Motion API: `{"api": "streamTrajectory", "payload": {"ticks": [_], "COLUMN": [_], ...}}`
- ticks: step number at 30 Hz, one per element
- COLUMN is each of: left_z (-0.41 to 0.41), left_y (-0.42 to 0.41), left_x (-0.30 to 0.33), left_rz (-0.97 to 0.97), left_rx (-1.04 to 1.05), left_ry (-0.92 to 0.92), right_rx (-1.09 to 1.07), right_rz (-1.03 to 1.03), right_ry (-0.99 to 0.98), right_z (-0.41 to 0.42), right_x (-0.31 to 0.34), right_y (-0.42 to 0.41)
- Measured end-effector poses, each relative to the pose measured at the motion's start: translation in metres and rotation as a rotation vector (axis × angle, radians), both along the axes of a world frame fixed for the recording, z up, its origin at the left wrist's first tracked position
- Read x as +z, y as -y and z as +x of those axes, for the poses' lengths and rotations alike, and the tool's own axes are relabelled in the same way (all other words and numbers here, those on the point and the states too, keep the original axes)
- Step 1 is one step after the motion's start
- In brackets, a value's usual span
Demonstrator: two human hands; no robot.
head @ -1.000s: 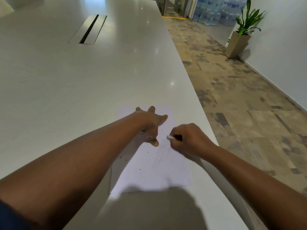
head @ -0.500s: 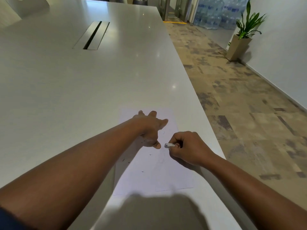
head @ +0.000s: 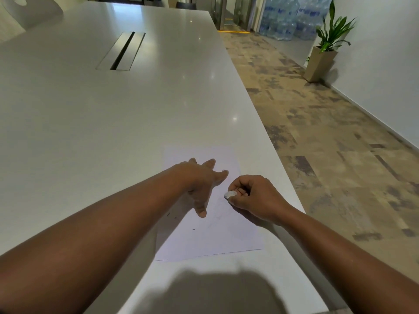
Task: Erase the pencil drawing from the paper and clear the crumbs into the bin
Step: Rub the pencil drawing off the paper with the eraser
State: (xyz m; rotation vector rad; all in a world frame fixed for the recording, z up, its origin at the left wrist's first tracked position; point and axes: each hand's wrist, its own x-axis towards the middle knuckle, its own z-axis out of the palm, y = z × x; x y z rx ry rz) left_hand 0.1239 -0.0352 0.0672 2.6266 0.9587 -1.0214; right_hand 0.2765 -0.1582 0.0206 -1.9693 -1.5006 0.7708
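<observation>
Two bare hands work over a single sheet of paper [head: 217, 234] lying near the right edge of a long pale table [head: 113, 121]. The left hand [head: 201, 182] rests flat on the sheet with fingers spread open, pinning it down. The right hand [head: 251, 196] is curled closed around a small whitish eraser [head: 230, 194], whose tip pokes out toward the left hand, at or just above the paper. The erasing looks well advanced: only very faint grey traces show on the sheet between and below the hands. A few dark crumbs [head: 193, 229] lie on the lower left part of the paper and just beside its left edge. Clearing them appears not yet done, and no bin is in view. The paper itself lies flat, white with a slight lilac cast.
</observation>
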Motion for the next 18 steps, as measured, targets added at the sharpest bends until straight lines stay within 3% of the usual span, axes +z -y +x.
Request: {"api": "streamTrajectory", "payload": {"ticks": [5,9,12,18], "left_z": [-0.004,-0.006,-0.005,-0.005], "left_y": [0.001,0.0,0.0,0.001], "left_x": [-0.003,-0.003,-0.003,-0.003], "left_rz": [-0.013,-0.005,0.002,-0.009], "left_rx": [0.039,0.029,0.024,0.042], "left_ry": [0.04,0.033,0.033,0.042], "right_rx": [-0.031,0.133,0.054,0.187], "right_rz": [0.093,0.047,0.092,0.073], "right_ry": [0.124,0.148,0.188,0.15], "right_z": [-0.005,-0.013,0.0,-0.013], "right_x": [-0.003,-0.001,0.003,0.001], "right_y": [-0.007,0.0,-0.006,0.0]}}
